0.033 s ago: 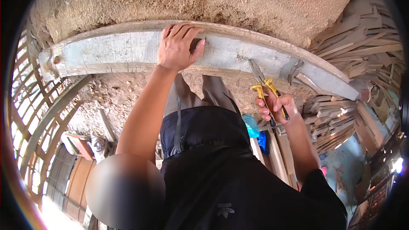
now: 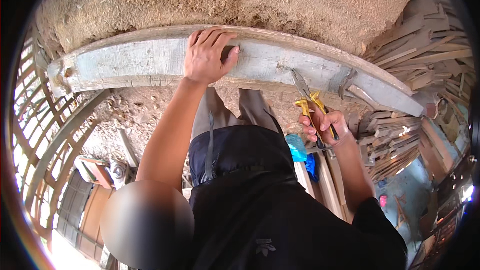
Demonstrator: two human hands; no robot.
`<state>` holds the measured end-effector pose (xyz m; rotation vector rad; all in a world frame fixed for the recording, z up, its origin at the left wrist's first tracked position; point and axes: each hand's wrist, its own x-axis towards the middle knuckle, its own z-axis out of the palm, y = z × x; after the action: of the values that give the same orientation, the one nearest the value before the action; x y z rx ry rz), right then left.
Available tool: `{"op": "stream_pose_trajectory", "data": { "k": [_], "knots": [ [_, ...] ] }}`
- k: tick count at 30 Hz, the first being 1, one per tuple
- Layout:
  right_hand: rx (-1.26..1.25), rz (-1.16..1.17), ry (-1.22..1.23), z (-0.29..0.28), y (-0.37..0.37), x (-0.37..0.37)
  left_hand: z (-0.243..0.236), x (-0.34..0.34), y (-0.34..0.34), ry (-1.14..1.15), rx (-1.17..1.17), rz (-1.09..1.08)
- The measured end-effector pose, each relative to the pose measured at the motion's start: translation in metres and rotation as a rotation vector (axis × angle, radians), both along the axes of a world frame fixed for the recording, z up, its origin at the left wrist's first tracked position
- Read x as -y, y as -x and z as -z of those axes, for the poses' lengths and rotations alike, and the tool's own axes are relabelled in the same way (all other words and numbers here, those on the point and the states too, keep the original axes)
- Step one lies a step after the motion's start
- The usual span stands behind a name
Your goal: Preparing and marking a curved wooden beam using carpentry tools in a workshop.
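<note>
A long, worn wooden plank, painted pale grey, runs across in front of me with a raised strip along its far edge. My left hand lies on it left of the middle, its fingers spread over that strip and the thumb held apart. Pliers with yellow and black handles are in my right hand, their handles spread. Their metal nose points over the plank near a small dark mark; whether it touches the wood I cannot tell.
A large heap of sawdust rises beyond the plank. Stacked wood strips fill the right side. A slatted lattice stands at the left. Blue plastic bags and boards lie below my right hand.
</note>
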<state>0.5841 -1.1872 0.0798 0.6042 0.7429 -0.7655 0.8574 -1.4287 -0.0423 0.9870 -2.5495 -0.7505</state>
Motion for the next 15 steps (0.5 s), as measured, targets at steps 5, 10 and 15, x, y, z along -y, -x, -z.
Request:
{"op": "stream_pose_trajectory", "data": {
  "k": [5,10,15],
  "knots": [
    [0.010,0.007,0.140,0.033,0.004,-0.026,0.000,0.000,0.006,0.005,0.036,0.012],
    [-0.218,-0.144,0.155,0.026,0.008,-0.025,0.006,0.002,0.004,0.072,0.072,0.021],
    [-0.462,-0.278,0.283,-0.008,-0.010,-0.043,0.005,0.002,0.004,0.055,0.080,0.027]
  ]
}}
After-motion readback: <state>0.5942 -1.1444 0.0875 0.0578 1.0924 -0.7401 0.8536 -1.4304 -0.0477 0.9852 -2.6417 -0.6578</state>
